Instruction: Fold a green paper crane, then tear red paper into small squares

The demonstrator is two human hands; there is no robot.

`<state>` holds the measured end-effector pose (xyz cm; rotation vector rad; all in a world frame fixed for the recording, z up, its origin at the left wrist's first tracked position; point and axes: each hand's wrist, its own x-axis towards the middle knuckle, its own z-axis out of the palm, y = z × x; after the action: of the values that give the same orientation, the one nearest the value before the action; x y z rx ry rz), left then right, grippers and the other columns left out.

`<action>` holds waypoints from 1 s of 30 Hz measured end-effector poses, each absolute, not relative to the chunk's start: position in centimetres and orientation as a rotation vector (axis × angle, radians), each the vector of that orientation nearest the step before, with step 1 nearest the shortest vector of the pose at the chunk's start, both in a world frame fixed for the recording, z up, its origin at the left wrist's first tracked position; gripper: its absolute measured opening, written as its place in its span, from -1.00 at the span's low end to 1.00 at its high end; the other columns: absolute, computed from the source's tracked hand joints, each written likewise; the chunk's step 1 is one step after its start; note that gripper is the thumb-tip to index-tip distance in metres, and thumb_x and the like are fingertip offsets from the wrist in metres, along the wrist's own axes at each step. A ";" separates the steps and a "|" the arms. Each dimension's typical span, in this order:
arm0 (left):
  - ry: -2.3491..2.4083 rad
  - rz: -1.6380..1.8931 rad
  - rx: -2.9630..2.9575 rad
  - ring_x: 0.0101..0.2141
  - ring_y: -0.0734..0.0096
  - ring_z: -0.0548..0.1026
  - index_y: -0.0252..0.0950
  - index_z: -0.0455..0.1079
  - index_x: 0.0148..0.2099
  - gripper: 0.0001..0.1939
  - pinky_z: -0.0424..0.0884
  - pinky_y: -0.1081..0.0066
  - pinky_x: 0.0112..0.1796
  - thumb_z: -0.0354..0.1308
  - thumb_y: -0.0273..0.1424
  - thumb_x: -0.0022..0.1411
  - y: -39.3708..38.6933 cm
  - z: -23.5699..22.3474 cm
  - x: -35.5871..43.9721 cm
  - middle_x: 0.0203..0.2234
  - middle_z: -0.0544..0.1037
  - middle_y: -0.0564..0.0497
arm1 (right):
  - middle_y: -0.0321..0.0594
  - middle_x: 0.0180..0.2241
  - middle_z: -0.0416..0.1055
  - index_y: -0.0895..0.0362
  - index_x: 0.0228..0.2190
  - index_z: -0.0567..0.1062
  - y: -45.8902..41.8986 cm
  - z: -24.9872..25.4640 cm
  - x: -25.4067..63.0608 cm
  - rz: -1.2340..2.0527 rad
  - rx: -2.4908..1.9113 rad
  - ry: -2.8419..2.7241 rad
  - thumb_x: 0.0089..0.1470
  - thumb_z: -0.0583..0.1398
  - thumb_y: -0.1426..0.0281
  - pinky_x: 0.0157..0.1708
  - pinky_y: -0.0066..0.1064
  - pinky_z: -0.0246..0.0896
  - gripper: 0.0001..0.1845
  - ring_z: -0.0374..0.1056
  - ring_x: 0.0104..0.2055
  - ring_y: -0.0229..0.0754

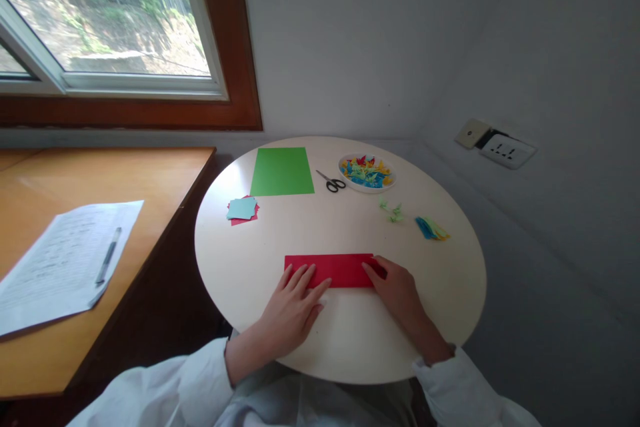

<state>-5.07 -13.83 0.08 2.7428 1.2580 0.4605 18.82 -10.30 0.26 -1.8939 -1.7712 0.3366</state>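
Note:
A red strip of paper (345, 269), apparently folded, lies lengthwise across the near part of the round white table (240, 267). My left hand (294, 310) rests flat on its left end and lower edge, fingers spread. At the other end, my right hand (397, 287) has thumb and fingers closed on the paper's right edge; its fingertips are partly hidden. Beyond the strip lies a green paper sheet (283, 171). To its right are black-handled scissors (332, 182).
A white dish (345, 177) holds several small colourful folded papers. Pale green folded pieces (394, 212) and a blue and yellow bundle (431, 229) lie at right, small paper squares (243, 209) at left. A wooden desk (165, 170) carries written sheets (65, 260) and a pen (109, 255).

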 end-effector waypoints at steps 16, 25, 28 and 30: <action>1.283 0.446 2.711 0.17 0.06 0.17 -0.16 0.12 0.24 -0.56 0.12 -0.09 0.09 -0.14 -0.33 0.33 -13.9 0.0 -5.0 0.13 0.30 -0.19 | -0.02 -0.21 0.52 0.15 -0.16 0.48 -10.3 0.4 18.5 0.336 -1.959 -1.750 0.05 0.08 0.20 -0.21 -0.18 0.30 -0.61 0.44 -0.21 0.03; 1.268 0.500 2.695 0.17 0.07 0.16 -0.16 0.13 0.23 -0.56 0.10 -0.09 0.09 -0.14 -0.32 0.33 -13.9 -0.1 -5.0 0.12 0.31 -0.18 | -0.07 -0.26 0.49 0.12 -0.04 0.36 -10.7 0.3 18.5 0.450 -1.843 -1.553 0.04 0.02 0.26 -0.34 -0.28 0.30 -0.55 0.43 -0.28 -0.07; 1.268 0.474 2.693 0.17 0.07 0.16 -0.17 0.13 0.23 -0.56 0.10 -0.09 0.09 -0.15 -0.33 0.33 -14.0 0.1 -5.0 0.12 0.31 -0.18 | -0.07 -0.24 0.49 0.11 -0.10 0.40 -10.7 0.3 18.5 0.443 -1.847 -1.589 0.04 0.03 0.27 -0.28 -0.26 0.30 -0.60 0.42 -0.24 -0.05; 1.275 0.453 2.693 0.17 0.06 0.17 -0.18 0.12 0.24 -0.56 0.11 -0.09 0.09 -0.15 -0.33 0.33 -14.0 0.2 -5.0 0.12 0.31 -0.19 | -0.07 -0.22 0.49 0.12 -0.13 0.42 -10.7 0.4 18.5 0.430 -1.842 -1.614 0.04 0.03 0.27 -0.24 -0.24 0.30 -0.63 0.41 -0.21 -0.04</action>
<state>-5.00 -14.00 0.22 2.6933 1.2749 0.4525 18.48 -10.67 0.39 -1.8421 -1.6141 0.4297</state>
